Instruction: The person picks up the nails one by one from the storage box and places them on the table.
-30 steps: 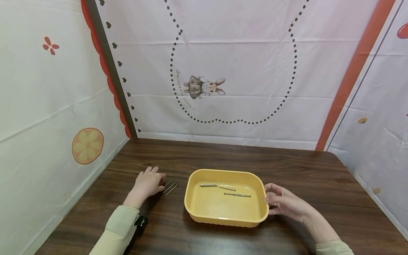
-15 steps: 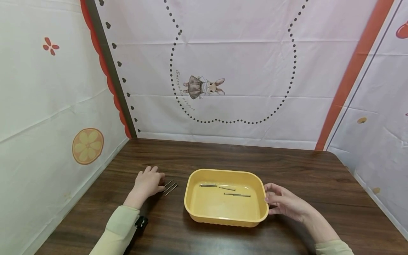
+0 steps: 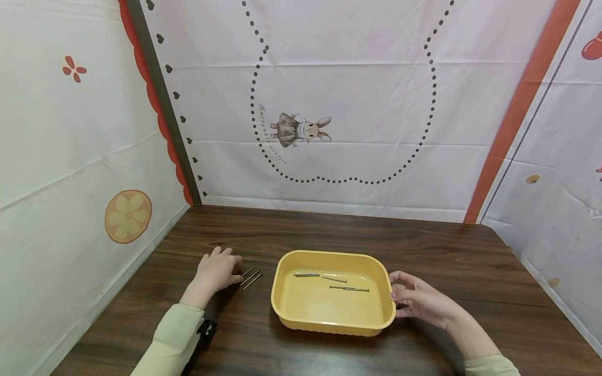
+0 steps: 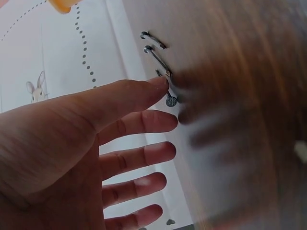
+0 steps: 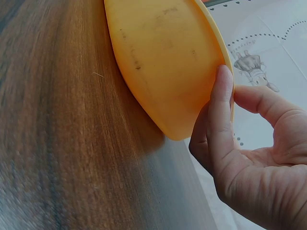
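Three nails [image 3: 251, 279] lie side by side on the wooden table, just right of my left hand [image 3: 217, 271]. In the left wrist view the thumb is over one nail [image 4: 171, 101] and hides part of it; the other fingers extend loosely below, apart from the thumb. Whether the thumb touches that nail I cannot tell. My right hand [image 3: 420, 300] pinches the right rim of a yellow plastic tub [image 3: 334, 326], thumb inside and fingers outside, as the right wrist view [image 5: 170, 72] of the tub's outer wall bears out. Several more nails [image 3: 349, 288] lie on the tub's floor.
The dark wood-grain table [image 3: 376, 230] meets a white printed cloth [image 3: 352, 104] at the back, with more cloth hanging at the left and right sides. A black band [image 3: 207, 329] sits at the left wrist.
Almost nothing differs. The head view has shifted very slightly; both hands, the nails and the tub hold their places.
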The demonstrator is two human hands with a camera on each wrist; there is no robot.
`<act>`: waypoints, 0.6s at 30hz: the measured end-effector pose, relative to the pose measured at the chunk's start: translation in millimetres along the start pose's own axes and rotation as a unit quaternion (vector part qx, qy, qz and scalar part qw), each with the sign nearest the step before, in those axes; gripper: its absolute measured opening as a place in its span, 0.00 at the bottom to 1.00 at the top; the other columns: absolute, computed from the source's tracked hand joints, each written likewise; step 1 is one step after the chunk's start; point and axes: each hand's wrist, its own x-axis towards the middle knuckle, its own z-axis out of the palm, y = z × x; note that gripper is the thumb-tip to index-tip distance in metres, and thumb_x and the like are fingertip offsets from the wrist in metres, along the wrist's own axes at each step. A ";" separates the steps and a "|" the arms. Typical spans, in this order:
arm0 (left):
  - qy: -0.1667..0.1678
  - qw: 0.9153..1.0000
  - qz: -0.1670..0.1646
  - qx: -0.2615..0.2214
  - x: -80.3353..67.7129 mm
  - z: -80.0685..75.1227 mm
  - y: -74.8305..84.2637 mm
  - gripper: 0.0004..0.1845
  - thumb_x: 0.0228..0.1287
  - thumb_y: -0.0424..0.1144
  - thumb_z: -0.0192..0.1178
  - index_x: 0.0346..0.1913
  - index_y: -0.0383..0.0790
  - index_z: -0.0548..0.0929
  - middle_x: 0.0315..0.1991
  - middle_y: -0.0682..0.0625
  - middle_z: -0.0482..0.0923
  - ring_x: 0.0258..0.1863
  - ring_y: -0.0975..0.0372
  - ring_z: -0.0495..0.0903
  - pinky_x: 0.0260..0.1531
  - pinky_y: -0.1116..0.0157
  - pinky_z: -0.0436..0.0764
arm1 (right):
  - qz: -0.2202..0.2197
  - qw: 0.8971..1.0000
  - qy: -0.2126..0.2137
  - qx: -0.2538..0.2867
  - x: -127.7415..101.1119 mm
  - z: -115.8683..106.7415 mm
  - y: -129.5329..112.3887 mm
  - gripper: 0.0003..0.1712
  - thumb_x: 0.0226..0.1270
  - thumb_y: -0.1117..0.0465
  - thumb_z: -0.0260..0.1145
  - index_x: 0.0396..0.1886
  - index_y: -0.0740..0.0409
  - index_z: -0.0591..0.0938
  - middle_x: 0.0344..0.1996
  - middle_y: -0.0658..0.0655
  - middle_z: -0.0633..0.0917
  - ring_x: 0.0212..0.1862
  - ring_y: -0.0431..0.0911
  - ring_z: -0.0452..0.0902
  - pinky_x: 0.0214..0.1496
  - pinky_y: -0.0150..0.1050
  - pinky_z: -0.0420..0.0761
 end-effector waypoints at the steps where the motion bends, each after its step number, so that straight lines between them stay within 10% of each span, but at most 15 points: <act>1: -0.001 1.000 0.001 -0.002 -0.2 -0.6 -0.3 0.11 0.55 0.49 0.71 0.37 0.49 0.83 0.40 0.48 0.77 0.49 0.46 0.72 0.47 0.42 0.75 | 0.000 1.000 0.000 0.000 0.0 0.1 -0.1 0.12 0.73 0.71 0.50 0.48 0.50 0.69 0.37 0.45 0.80 0.41 0.37 0.83 0.44 0.34 0.86; 18: -0.043 0.999 0.018 -0.023 0.3 -7.5 -4.5 0.15 0.55 0.47 0.71 0.44 0.46 0.83 0.41 0.49 0.82 0.42 0.51 0.82 0.45 0.44 0.77 | -0.003 1.000 -0.002 0.000 -1.4 1.7 -1.4 0.12 0.73 0.71 0.51 0.50 0.52 0.68 0.37 0.45 0.80 0.41 0.37 0.83 0.44 0.34 0.86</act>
